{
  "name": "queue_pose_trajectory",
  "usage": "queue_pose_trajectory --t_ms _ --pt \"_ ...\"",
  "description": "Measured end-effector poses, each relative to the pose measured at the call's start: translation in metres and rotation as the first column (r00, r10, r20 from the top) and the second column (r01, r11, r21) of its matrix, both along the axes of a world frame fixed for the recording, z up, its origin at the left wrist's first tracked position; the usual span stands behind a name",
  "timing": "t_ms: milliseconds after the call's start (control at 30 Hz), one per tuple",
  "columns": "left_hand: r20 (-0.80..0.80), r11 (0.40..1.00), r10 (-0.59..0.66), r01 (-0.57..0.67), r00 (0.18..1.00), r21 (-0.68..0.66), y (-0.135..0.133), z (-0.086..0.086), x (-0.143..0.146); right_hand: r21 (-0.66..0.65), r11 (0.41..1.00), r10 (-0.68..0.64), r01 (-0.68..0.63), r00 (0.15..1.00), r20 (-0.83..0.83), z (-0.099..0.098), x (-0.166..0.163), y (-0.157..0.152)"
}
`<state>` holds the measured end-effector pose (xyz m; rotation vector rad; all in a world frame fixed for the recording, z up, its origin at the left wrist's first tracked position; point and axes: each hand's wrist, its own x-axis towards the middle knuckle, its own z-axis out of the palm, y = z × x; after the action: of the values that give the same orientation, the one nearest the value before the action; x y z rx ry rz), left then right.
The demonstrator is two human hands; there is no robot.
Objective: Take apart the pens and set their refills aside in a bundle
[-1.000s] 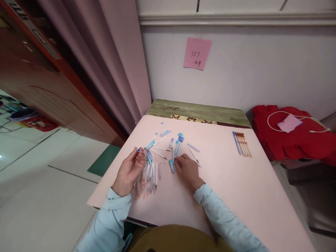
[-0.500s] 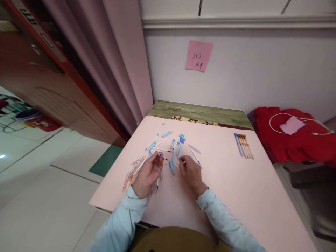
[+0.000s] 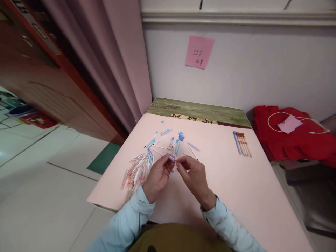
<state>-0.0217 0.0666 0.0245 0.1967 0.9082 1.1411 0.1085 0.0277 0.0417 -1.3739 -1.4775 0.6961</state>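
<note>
My left hand [image 3: 159, 175] pinches a short blue-purple pen barrel piece [image 3: 172, 158] between thumb and fingers. At the piece's right end, my right hand [image 3: 193, 175] is closed in a pinch; whatever its fingertips hold is too small to make out. Just beyond both hands lie loose pen parts: light blue barrels [image 3: 178, 148], a blue grip piece [image 3: 171, 142] and a cluster of small blue and purple pieces [image 3: 181, 136]. White refills with dark tips [image 3: 193, 152] are scattered around. A heap of pinkish clear barrels and refills [image 3: 135, 171] lies left of my left hand.
A row of pens, one blue-purple and several brown-topped [image 3: 242, 143], lies on the pink-covered table [image 3: 236, 196] at the right. A red cloth [image 3: 278, 122] with a white cable is beyond the table's right edge. Curtain [image 3: 126, 63] and wooden door [image 3: 65, 94] stand left.
My left hand has moved right with the barrel piece. My right hand has come up to meet its end. The view has shifted slightly.
</note>
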Motion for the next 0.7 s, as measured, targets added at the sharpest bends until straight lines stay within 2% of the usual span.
queue_pose_trajectory --t_ms 200,300,367,467,567,700 --pt "-0.077 0.992 0.009 0.001 0.997 0.125 -0.009 -0.002 0.001 0.038 0.999 -0.01 0.004 0.988 0.152 -0.004 -0.001 -0.004" --pt "-0.048 0.994 -0.012 0.017 0.999 0.107 -0.012 -0.006 0.003 0.046 0.999 -0.004 -0.004 0.983 0.186 -0.005 -0.002 -0.006" --pt "-0.02 0.999 -0.026 0.027 0.999 0.039 -0.013 -0.012 0.002 0.04 0.999 -0.005 -0.003 0.982 0.189 -0.008 -0.002 -0.006" --pt "0.001 0.998 -0.031 0.031 1.0 -0.054 -0.013 -0.021 -0.001 0.014 1.0 0.01 -0.012 0.985 0.172 -0.011 0.0 -0.005" --pt "-0.019 0.999 -0.038 0.038 0.999 -0.035 -0.015 -0.026 -0.003 -0.024 0.999 0.038 -0.035 0.992 0.121 -0.014 0.002 -0.005" --pt "-0.021 0.999 -0.051 0.05 0.999 -0.016 -0.019 -0.023 -0.002 -0.105 0.99 0.089 -0.091 0.996 -0.021 -0.014 0.001 -0.008"
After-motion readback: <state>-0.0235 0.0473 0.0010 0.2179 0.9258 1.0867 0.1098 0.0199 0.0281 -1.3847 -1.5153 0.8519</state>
